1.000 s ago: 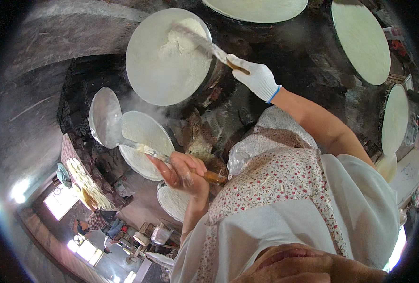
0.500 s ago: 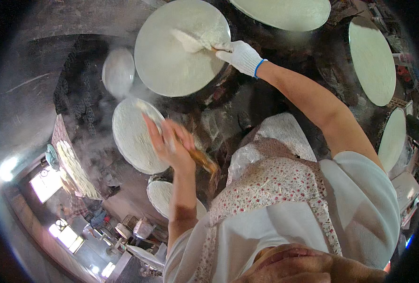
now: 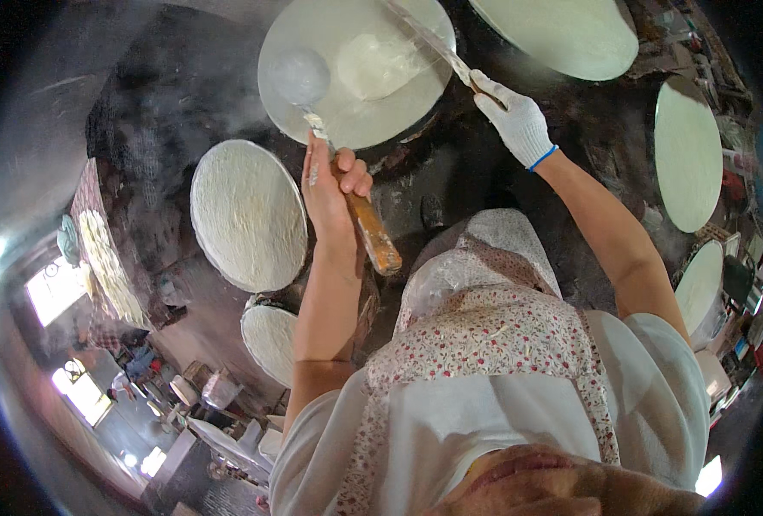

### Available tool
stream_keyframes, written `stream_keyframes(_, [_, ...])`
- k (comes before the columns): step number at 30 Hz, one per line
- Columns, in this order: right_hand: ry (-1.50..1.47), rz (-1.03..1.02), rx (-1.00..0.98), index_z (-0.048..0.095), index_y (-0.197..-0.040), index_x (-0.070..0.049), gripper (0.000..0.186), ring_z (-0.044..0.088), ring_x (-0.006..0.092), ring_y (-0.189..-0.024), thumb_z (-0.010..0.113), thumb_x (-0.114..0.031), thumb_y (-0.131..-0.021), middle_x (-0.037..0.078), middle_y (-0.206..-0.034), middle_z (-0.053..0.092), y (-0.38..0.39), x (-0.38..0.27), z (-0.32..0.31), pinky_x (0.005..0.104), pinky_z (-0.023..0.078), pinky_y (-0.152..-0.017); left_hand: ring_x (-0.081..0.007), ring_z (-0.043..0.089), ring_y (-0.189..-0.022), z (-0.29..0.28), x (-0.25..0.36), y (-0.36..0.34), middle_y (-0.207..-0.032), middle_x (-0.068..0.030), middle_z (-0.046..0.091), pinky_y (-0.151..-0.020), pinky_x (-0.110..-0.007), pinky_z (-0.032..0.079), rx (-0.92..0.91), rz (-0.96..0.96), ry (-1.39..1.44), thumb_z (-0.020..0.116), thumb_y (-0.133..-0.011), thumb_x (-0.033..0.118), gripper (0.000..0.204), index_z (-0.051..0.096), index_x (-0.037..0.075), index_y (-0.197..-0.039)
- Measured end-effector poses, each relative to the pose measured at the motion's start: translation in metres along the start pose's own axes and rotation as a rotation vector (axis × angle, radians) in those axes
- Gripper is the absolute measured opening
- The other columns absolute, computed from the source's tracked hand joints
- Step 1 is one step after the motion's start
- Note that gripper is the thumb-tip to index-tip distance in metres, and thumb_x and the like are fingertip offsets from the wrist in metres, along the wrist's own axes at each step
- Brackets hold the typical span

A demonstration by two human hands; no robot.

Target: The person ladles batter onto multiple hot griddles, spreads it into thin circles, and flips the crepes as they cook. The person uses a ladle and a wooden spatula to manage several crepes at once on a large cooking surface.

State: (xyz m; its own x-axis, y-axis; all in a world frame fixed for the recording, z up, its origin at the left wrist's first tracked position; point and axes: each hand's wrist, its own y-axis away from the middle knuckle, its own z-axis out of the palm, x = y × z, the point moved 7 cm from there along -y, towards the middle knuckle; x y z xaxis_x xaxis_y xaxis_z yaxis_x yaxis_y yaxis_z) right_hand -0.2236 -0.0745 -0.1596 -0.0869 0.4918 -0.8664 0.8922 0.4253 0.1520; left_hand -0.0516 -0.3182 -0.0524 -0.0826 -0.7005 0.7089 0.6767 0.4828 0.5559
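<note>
My left hand (image 3: pixel 331 185) is closed round the wooden handle of a long ladle (image 3: pixel 373 225), whose round metal bowl is over a large round griddle (image 3: pixel 287 103); whether it touches the surface I cannot tell. My right hand (image 3: pixel 512 119), in a white knit glove with a blue cuff, grips a long, narrow, flour-smeared spatula (image 3: pixel 437 43) that reaches over the same griddle's right side. A pale, wet patch of batter (image 3: pixel 368 69) lies on that griddle, right of the ladle's bowl, under faint steam.
More round griddles with pale layers stand at left (image 3: pixel 245 215), lower left (image 3: pixel 265 340), upper right (image 3: pixel 562 34), right (image 3: pixel 689 155) and lower right (image 3: pixel 698 288). Pale strips (image 3: pixel 106 254) lie on a patterned cloth at far left. A co-worker in checked clothing (image 3: pixel 106 340) is in the distance.
My left hand has carried the ladle up and right from the left griddle to the large one. My right hand has moved right, drawing the spatula off the batter's middle.
</note>
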Motion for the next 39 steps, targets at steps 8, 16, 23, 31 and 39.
stream_keyframes(8, [-0.163, -0.048, -0.375, 0.059, -0.147, -0.006, 0.046, 0.067, 0.0131, -0.108, 0.065, -0.021, -0.104, 0.011, -0.129, 0.072, 0.017, -0.046, 0.055, 0.0253, 0.051, -0.096, -0.0079, 0.042, -0.055, 0.009, -0.038, 0.016, -0.075, 0.0019, 0.042, -0.055, -0.027, 0.043, -0.173, -0.565, 0.899, 0.046, -0.112, 0.021, 0.027, 0.044, 0.01, -0.088])
stream_keyframes(16, [-0.329, 0.327, -0.126, 0.064, -0.145, -0.015, 0.044, 0.036, 0.0009, -0.046, 0.068, -0.028, -0.103, -0.01, -0.065, 0.051, 0.035, -0.088, -0.027, 0.0212, 0.035, -0.038, -0.0096, 0.047, -0.044, -0.003, 0.042, 0.129, -0.073, -0.0016, 0.044, -0.038, -0.025, 0.046, -0.506, -0.294, 0.967, 0.026, -0.116, 0.022, 0.043, 0.04, -0.005, -0.147])
stream_keyframes(23, [0.067, -0.077, -0.182, 0.066, -0.139, -0.014, 0.042, 0.065, 0.0291, -0.127, 0.063, -0.033, -0.101, 0.01, -0.14, 0.067, 0.073, -0.05, 0.044, 0.0323, 0.05, -0.107, -0.0074, 0.047, -0.044, -0.031, 0.038, 0.125, -0.074, -0.0019, 0.043, -0.038, -0.025, 0.048, -0.414, -0.316, 1.001, 0.031, -0.116, 0.022, 0.042, 0.042, -0.002, -0.15])
stream_keyframes(31, [0.531, 0.024, -0.306, 0.064, -0.143, -0.027, 0.047, 0.076, 0.0272, -0.098, 0.071, -0.034, -0.097, 0.01, -0.123, 0.074, 0.141, -0.049, 0.1, 0.0354, 0.062, -0.084, -0.0096, 0.05, -0.044, -0.062, 0.042, 0.162, -0.074, -0.0023, 0.044, -0.04, -0.028, 0.05, -0.43, -0.372, 1.083, 0.03, -0.116, 0.027, 0.038, 0.051, -0.003, -0.106])
stream_keyframes(39, [0.4, -0.181, -0.196, 0.06, -0.144, -0.029, 0.043, 0.073, 0.0395, -0.084, 0.054, -0.041, -0.103, 0.018, -0.101, 0.075, 0.077, -0.095, 0.087, 0.0491, 0.057, -0.076, -0.0116, 0.051, -0.046, -0.061, 0.044, 0.177, -0.074, -0.0032, 0.045, -0.043, -0.031, 0.051, -0.474, -0.433, 1.06, 0.029, -0.116, 0.028, 0.038, 0.048, -0.001, -0.101])
